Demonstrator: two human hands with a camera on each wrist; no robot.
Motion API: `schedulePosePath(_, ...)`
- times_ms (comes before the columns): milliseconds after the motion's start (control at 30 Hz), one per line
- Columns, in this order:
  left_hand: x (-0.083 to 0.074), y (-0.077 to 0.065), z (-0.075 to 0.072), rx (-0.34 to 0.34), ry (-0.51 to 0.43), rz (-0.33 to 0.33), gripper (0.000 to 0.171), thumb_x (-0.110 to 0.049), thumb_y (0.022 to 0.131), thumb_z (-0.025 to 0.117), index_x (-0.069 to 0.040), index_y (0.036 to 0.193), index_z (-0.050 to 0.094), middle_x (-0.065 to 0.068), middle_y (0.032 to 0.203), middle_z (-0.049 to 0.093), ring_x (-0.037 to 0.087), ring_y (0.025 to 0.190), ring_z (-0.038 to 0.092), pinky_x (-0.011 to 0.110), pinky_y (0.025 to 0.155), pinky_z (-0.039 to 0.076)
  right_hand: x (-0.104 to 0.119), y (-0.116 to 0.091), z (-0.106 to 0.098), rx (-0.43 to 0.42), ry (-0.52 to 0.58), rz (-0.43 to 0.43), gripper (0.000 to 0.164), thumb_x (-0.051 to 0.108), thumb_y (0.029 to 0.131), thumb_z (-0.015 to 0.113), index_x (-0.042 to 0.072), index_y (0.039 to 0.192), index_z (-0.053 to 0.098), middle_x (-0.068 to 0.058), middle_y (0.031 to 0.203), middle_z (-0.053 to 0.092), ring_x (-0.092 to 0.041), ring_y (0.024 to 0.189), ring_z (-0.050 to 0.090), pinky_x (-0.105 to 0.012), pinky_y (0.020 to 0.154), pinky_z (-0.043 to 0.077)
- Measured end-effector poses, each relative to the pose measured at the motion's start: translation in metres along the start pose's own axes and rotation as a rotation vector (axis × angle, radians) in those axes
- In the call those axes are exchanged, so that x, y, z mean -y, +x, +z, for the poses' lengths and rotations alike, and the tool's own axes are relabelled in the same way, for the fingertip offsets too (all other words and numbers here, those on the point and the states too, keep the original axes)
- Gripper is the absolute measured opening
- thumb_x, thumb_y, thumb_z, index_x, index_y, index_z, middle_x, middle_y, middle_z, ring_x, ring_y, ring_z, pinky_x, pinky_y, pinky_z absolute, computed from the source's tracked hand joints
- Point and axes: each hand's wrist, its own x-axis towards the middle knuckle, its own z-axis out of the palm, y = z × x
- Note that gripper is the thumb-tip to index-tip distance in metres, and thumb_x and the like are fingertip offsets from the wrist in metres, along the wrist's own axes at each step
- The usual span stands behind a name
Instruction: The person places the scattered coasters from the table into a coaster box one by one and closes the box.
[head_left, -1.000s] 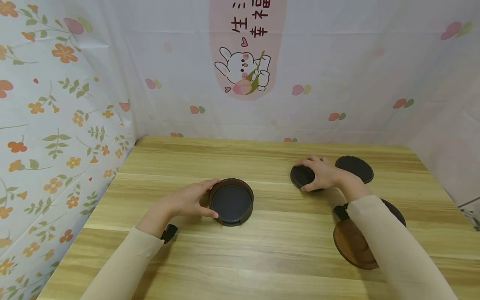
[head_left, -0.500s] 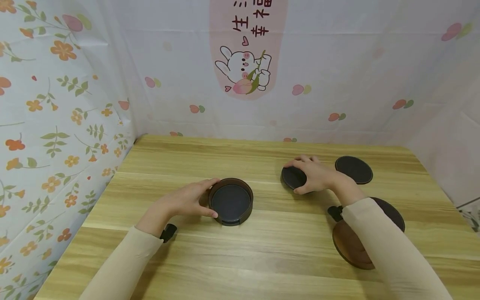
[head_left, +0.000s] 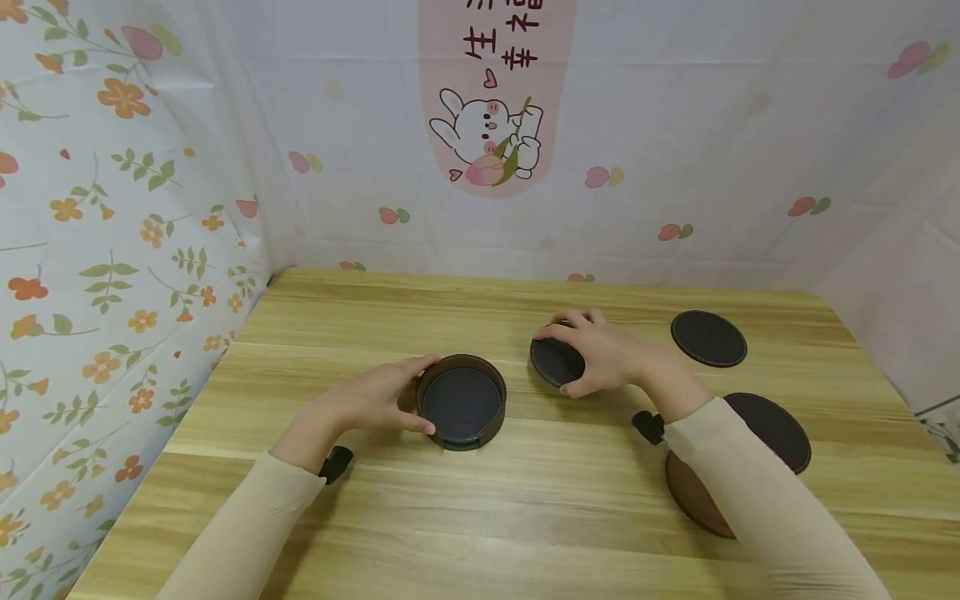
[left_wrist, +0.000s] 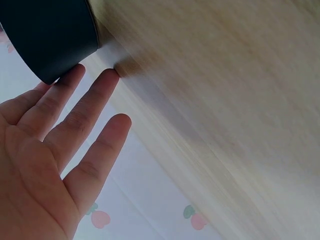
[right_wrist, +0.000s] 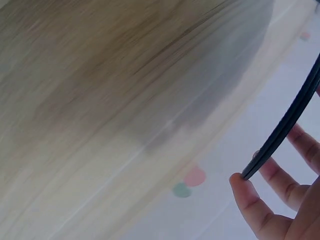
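My left hand (head_left: 378,400) rests beside a round dark leather coaster holder (head_left: 493,423), thumb at its near side and fingers at its far side. A black disc (head_left: 461,404) lies inside it. Seen from the left wrist, those fingers are spread and fairly straight, with fingertips at the wall of the holder (left_wrist: 52,37). To the right of the holder, my right hand (head_left: 609,357) pinches a round black coaster (head_left: 556,363) by its rim. In the right wrist view the coaster (right_wrist: 287,125) appears edge-on, raised over the table with its shadow below.
Another black coaster (head_left: 708,337) lies flat at the back right of the wooden table (head_left: 465,525). Nearer, a black coaster (head_left: 772,429) and a brown disc (head_left: 690,492) lie partly under the right sleeve. Patterned cloth (head_left: 337,225) hangs behind and along the left.
My right hand has moved left with the coaster, closing the distance to the holder. The left hand and the holder have stayed in place.
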Motion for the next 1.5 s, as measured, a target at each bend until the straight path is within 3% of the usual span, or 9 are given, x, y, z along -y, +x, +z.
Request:
schedulePosePath(167, 0.000, 0.000, 0.000, -0.003, -0.003, 0.007, 0.103, -0.044, 0.079, 0.083, -0.003, 0.156, 0.028, 0.016, 0.156, 0.040, 0.033, 0.142, 0.042, 0.052, 0.117, 0.034, 0.016, 0.003, 0.001, -0.008, -0.028, -0.065, 0.077, 0.032, 0.076, 0.082, 0.026, 0.145, 0.048, -0.012, 0.153, 0.035, -0.041, 0.131, 0.034, -0.055, 0.088, 0.051)
schedulePosePath(433, 0.001, 0.000, 0.000, -0.005, -0.012, 0.003, 0.103, -0.045, 0.080, 0.082, -0.004, 0.157, 0.027, 0.017, 0.158, 0.036, 0.035, 0.146, 0.035, 0.053, 0.118, 0.033, 0.040, 0.009, 0.004, 0.007, -0.061, -0.123, 0.077, 0.037, 0.075, 0.081, 0.032, 0.144, 0.047, -0.008, 0.153, 0.035, -0.033, 0.127, 0.037, -0.049, 0.081, 0.052)
schedulePosePath(867, 0.004, 0.001, -0.001, 0.010, -0.102, 0.018, 0.100, -0.041, 0.081, 0.082, -0.006, 0.157, 0.027, 0.013, 0.156, 0.041, 0.027, 0.127, 0.058, 0.050, 0.114, 0.039, 0.076, 0.023, 0.008, 0.012, -0.052, -0.201, 0.080, 0.037, 0.072, 0.079, 0.033, 0.145, 0.047, -0.001, 0.153, 0.034, -0.027, 0.128, 0.036, -0.050, 0.087, 0.050)
schedulePosePath(1200, 0.003, 0.000, 0.000, 0.036, -0.170, 0.005, 0.101, -0.037, 0.083, 0.080, -0.005, 0.158, 0.022, 0.014, 0.156, 0.039, 0.028, 0.122, 0.062, 0.048, 0.107, 0.047, 0.096, 0.031, 0.016, 0.010, -0.014, -0.257, 0.079, 0.039, 0.073, 0.081, 0.033, 0.144, 0.048, 0.002, 0.150, 0.035, -0.023, 0.126, 0.035, -0.044, 0.092, 0.049)
schedulePosePath(1500, 0.003, -0.002, 0.000, 0.031, -0.182, -0.006, 0.101, -0.040, 0.082, 0.080, -0.006, 0.158, 0.022, 0.013, 0.159, 0.035, 0.029, 0.126, 0.059, 0.049, 0.108, 0.047, 0.110, 0.039, 0.022, 0.029, -0.029, -0.291, 0.079, 0.042, 0.073, 0.081, 0.035, 0.144, 0.047, 0.002, 0.152, 0.035, -0.022, 0.126, 0.036, -0.036, 0.091, 0.050)
